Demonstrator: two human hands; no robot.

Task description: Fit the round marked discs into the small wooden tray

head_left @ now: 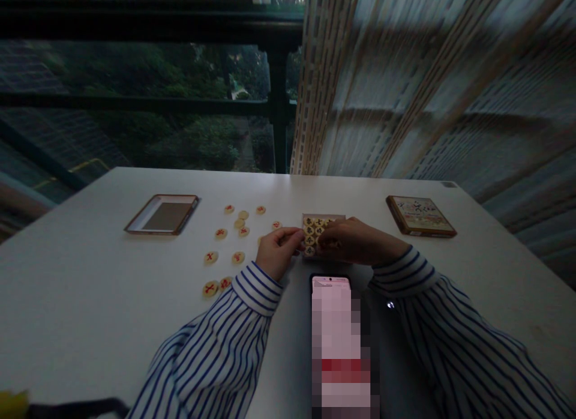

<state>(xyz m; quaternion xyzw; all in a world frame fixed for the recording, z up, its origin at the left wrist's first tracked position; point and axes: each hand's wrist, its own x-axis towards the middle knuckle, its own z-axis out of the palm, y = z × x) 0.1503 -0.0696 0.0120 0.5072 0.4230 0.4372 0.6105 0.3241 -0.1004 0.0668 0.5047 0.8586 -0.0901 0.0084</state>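
A small clear tray (324,217) holds rows of round pieces with dark characters (309,240). My left hand (279,250) is at the tray's left edge, thumb and fingertips pressed together; whatever is between them is too small to make out. My right hand (351,242) reaches over the right part of the tray, fingers curled down onto the pieces and hiding several; its fingertips are hidden. Left of the tray, several round pieces with red characters (238,257) lie scattered on the white table (112,287), two of them plain side up (243,215).
A lit phone (335,329) lies in front of the tray, between my forearms. An open box part (166,215) is at the left, and a flat printed box (420,216) at the right. Behind the table are a dark green railing (180,102) and a curtain (382,95).
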